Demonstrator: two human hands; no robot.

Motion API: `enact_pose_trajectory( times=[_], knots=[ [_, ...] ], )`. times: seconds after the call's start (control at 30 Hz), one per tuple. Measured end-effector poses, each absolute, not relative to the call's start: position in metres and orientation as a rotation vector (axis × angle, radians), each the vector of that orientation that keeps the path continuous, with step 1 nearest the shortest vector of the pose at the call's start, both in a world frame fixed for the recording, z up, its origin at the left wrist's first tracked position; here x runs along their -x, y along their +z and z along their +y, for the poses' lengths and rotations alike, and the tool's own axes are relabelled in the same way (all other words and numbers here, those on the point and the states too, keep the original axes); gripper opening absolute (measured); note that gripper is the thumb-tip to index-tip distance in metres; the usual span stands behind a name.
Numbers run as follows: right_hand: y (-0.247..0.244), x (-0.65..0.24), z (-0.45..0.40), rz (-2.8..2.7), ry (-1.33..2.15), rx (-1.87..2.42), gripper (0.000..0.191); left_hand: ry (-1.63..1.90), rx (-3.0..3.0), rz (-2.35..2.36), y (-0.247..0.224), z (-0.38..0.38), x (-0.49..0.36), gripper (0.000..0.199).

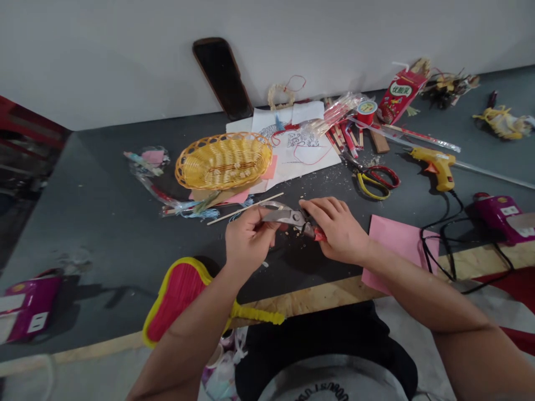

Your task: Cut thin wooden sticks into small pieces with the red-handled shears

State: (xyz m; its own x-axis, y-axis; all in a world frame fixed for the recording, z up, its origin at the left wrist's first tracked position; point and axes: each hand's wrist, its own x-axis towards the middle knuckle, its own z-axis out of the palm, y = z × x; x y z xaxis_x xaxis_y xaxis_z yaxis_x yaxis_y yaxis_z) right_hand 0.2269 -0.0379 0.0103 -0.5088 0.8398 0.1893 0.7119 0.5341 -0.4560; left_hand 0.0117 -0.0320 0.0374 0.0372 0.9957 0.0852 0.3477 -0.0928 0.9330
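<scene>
Left fingers: our left fingers (266, 236) are drawn in narrow at the metal end of the cutting tool (292, 216), seemingly to steady it; whether they also pinch a small piece we cannot tell
Right fingers: our right fingers (330, 214) are curled around its red-gripped handles, probably for leverage
Cutting tool: between our hands, above the surface (104, 184) near its front edge
Thin stick: just beyond our left hand, the pale stick (228, 216) lies on the surface
Basket: the yellow woven basket (188, 161) has small pale bits inside, perhaps to keep them together
Scissors: the red-and-yellow scissors (368, 194) lie to our right, within easy reach
Glue gun: the yellow glue gun (443, 169) rests on its side, a clear stick out behind
Phone: the dark phone (221, 75) leans on the wall (125, 55), which props it up
Carton: the red drink carton (399, 97) reads 优酸乳
Spool: the red spool (366, 114) has a label too small for us to read
Shirt: the lettering on our grey shirt (330, 384) is upside down and unclear
</scene>
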Motion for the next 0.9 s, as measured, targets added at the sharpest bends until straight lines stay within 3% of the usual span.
enact_pose_trajectory(
  times=[0.2, 0.43, 0.7, 0.9],
  knots=[
    [0.010, -0.229, -0.036, -2.403, 0.487, 1.164, 0.079, 0.984, -1.106, 1.187, 0.033, -0.028, -0.009, 0.018],
    [0.010, -0.231, -0.035, -2.410, 0.473, 1.123, 0.072, 0.874, -0.896, 1.076, 0.046, -0.025, -0.013, 0.029],
    [0.016, -0.227, -0.040, -2.415, 0.499, 1.256, 0.066, 0.922, -0.969, 1.147, 0.036, -0.025, -0.013, 0.022],
    [0.013, -0.227, -0.038, -2.391, 0.439, 1.323, 0.068, 1.038, -1.381, 1.308, 0.028, -0.028, -0.012, 0.014]
  ],
)
